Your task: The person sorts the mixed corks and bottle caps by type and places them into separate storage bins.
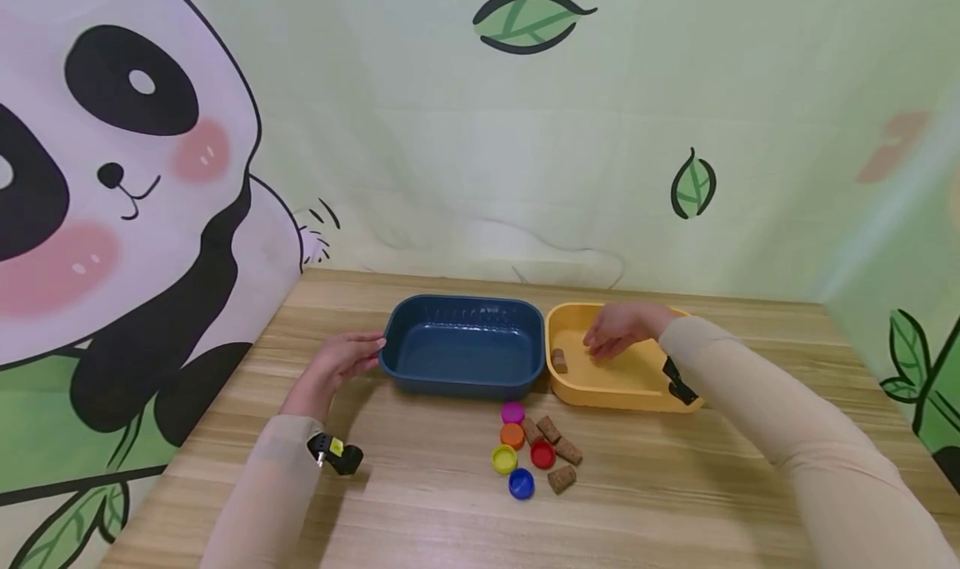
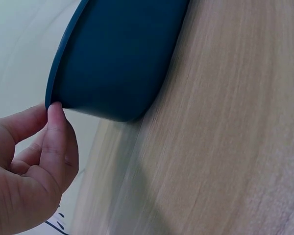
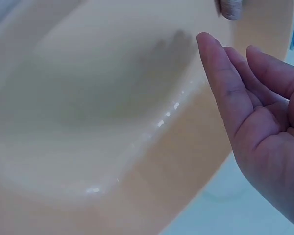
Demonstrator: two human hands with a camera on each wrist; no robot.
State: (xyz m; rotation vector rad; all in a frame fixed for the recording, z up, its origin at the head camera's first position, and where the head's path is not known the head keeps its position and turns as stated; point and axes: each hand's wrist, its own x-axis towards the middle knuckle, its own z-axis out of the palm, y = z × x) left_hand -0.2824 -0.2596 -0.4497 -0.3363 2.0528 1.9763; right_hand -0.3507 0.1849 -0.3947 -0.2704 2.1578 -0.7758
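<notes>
My left hand (image 1: 341, 362) pinches the left rim of a dark blue plastic bin (image 1: 457, 388), thumb and fingertips at its edge in the left wrist view. Inside the bin nothing lies. Over the yellow bin (image 1: 622, 397), just to the right, my right hand (image 1: 621, 329) hovers with fingers fairly straight and thumb apart. The right wrist view shows no object between those fingers (image 3: 225, 88). A cork (image 1: 558, 361) lies at the left end inside the yellow bin, close to the right fingertips.
In front of the bins lie several bottle caps: magenta (image 1: 513, 412), orange (image 1: 512, 434), yellow (image 1: 504, 459), red (image 1: 542, 453) and blue (image 1: 521, 483). Several corks (image 1: 568, 451) lie beside them on the wooden table (image 1: 420, 502). A panda-printed backdrop (image 1: 420, 136) stands behind.
</notes>
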